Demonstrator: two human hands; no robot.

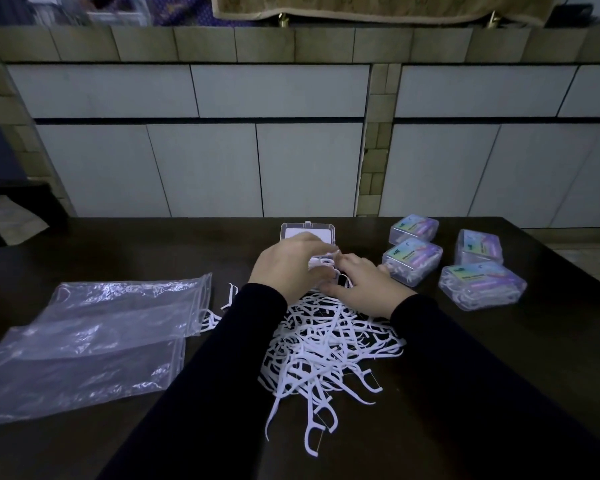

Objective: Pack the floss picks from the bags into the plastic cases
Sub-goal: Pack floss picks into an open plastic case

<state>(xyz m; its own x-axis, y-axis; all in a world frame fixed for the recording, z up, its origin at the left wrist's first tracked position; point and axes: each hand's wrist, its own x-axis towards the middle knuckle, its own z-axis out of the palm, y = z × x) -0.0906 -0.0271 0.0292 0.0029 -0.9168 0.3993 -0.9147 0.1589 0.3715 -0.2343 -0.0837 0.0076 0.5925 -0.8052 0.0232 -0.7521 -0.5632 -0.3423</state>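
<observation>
The floss picks (329,344) look light, thin and bendy, and they tangle, so pinch a few by their handles. The pile lies mid-table, just below both hands. The left hand (288,265) and right hand (364,282) curl their fingers over picks at the open case (307,233).

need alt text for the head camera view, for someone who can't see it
Two hands, the left hand and right hand, press white floss picks into an open clear case on a dark table. A loose pile of floss picks lies just in front of the case, two nearly empty plastic bags to the left, four closed filled cases to the right.
</observation>
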